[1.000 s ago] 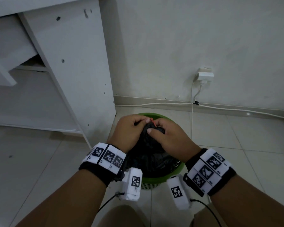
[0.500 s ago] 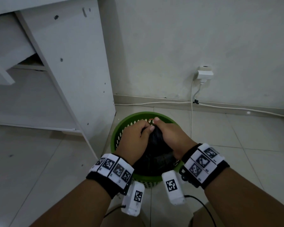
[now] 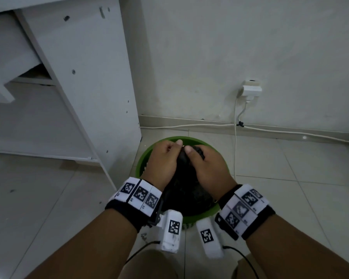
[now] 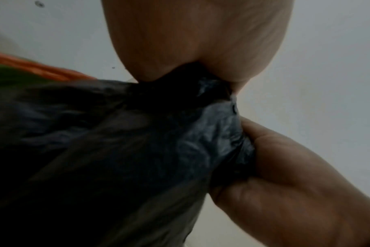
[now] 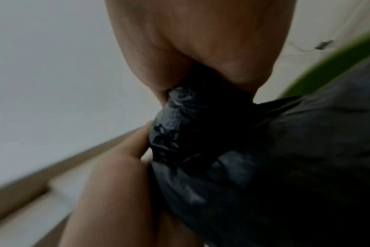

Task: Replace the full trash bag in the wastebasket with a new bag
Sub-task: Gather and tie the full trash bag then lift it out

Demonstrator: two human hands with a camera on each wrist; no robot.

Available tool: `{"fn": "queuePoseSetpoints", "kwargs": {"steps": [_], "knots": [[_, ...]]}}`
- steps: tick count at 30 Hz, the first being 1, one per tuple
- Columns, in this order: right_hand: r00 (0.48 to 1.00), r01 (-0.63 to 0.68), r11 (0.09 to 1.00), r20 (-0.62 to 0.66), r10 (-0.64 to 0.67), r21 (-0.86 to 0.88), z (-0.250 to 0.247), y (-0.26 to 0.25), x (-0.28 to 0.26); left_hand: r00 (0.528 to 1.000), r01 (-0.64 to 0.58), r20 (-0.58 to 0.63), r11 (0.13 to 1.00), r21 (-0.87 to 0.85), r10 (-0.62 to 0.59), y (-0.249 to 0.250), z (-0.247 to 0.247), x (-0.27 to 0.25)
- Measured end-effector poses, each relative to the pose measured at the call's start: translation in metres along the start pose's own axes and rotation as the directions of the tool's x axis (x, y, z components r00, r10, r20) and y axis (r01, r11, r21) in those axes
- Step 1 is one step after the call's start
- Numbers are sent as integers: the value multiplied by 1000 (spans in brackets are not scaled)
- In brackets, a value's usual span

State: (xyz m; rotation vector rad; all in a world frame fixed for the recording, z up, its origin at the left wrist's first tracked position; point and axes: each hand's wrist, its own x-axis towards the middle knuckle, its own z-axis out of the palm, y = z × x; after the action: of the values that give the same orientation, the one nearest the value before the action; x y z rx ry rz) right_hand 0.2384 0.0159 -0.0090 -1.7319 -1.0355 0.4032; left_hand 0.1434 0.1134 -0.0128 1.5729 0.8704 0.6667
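Observation:
A green wastebasket stands on the tiled floor with a full black trash bag bulging out of it. Both hands meet over the bag's gathered top. My left hand grips the bunched neck from the left, and my right hand pinches it from the right. The left wrist view shows the black bag twisted into a neck, squeezed by my left hand above and my right hand beside it. In the right wrist view the bag's neck sits between both hands, with the basket rim behind.
A white cabinet stands close to the basket's left. The wall behind carries a white plug adapter with a cable hanging down and running along the baseboard. Pale floor tiles spread to the right and left.
Both hands have dropped lower with the bag's neck, so the basket's far rim shows. They have shifted their hold on the bunched top.

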Motion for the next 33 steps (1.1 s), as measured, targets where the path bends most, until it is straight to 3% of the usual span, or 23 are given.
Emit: {"fn": "queuePoseSetpoints", "kwargs": {"steps": [1,3,5,6,7,9,11,12,15,18,20,22,24,26,30,33], "knots": [[993,-117,982,6,117,151,0,1,4,999,-46,-17,999,1,46,-3,-1,-3],[924,-379,807,132,359,453,0,4,13,990,-140,10,990,5,140,-8,-2,-12],[837,-530,612,246,488,587,2,7,18,971,-237,49,966,101,233,-15,-4,-18],[814,-558,578,260,519,595,4,9,20,963,-271,41,949,160,268,-19,-4,-19],[814,-558,596,244,526,577,7,9,22,958,-281,13,930,236,286,-22,-3,-17],[875,-467,776,96,474,425,13,9,24,959,-250,-40,904,348,281,-26,-1,-10],[960,-255,958,-80,267,130,14,13,20,972,-199,-58,926,320,228,-27,0,-4],[985,-135,991,-113,132,-16,13,13,15,979,-169,-66,949,267,193,-25,0,-1],[989,141,962,-15,-148,-234,11,24,4,998,-25,-59,995,100,31,-25,0,13],[976,218,932,52,-212,-289,12,35,2,992,119,-28,992,-30,-120,-28,0,26],[981,194,939,41,-190,-285,12,36,5,986,165,-16,985,-58,-166,-31,0,27],[988,152,942,25,-152,-299,12,38,12,991,136,-27,990,48,-134,-33,-2,24],[997,58,959,-29,-69,-277,11,38,20,999,32,-31,982,189,-27,-33,-5,16],[993,-115,985,-55,109,-130,10,41,27,994,-109,15,954,278,109,-36,-9,9],[868,-489,846,21,496,214,12,34,33,976,-207,130,935,287,176,-45,-12,-2],[840,-536,816,44,540,218,13,36,33,961,-274,65,883,382,270,-50,-7,0]]}}
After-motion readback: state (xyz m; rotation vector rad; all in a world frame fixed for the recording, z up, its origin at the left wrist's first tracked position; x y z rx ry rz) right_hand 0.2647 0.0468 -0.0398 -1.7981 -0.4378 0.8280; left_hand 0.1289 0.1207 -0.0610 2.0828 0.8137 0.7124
